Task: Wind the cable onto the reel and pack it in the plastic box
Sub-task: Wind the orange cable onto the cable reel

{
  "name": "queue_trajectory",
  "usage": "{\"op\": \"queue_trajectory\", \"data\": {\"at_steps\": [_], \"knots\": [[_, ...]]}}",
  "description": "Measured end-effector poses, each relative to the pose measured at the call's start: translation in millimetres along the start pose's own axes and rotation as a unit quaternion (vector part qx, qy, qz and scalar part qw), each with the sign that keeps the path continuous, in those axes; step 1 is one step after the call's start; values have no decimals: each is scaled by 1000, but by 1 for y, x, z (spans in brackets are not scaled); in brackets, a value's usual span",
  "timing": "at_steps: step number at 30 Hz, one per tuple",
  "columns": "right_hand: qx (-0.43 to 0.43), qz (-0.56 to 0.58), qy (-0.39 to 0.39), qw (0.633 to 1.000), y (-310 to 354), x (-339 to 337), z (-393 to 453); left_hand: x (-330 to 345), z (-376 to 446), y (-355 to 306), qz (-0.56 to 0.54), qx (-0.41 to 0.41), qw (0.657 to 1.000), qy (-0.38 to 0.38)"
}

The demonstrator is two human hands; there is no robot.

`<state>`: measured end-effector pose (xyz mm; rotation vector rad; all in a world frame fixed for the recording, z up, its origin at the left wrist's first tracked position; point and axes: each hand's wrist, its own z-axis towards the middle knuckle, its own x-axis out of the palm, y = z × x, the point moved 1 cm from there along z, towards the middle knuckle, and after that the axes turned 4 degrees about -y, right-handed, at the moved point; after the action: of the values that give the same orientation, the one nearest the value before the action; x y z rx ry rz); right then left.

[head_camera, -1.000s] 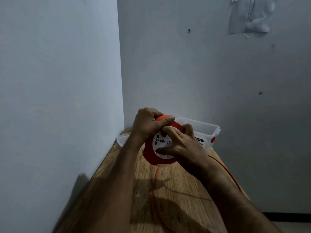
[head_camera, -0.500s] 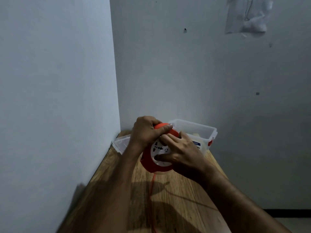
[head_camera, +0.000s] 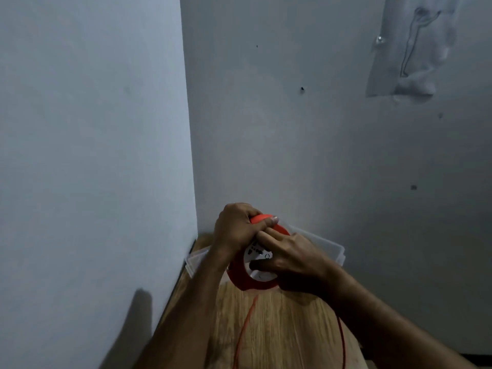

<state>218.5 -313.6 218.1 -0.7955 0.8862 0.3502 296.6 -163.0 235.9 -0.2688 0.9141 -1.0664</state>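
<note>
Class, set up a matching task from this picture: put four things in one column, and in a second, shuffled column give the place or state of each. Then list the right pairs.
Things:
1. left hand
2. right hand
3. cable
4. plastic box

Places or states:
A. stands open behind the reel, near the wall
B. grips the orange top of the reel
C. trails loose along the wooden table towards the camera
D. lies on the reel's white face, fingers curled

Pairs: 1-B, 2-D, 3-C, 4-A

Both hands point(head_camera: 269, 246) grip orange reel point(head_camera: 239, 275), cable point(head_camera: 246, 323) trailing.
</note>
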Motion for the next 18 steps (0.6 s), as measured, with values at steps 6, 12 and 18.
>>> {"op": "queue_trajectory", "data": {"at_steps": [6, 12, 18], "knots": [[12, 32, -18, 999, -27, -40, 25, -29, 34, -28, 6, -7, 1000, -5], [45, 49, -27, 997, -34, -64, 39, -48, 49, -44, 11, -31, 999, -10], [73, 57, -80, 992, -29, -76, 43, -56, 48, -50, 8, -38, 999, -25]]}}
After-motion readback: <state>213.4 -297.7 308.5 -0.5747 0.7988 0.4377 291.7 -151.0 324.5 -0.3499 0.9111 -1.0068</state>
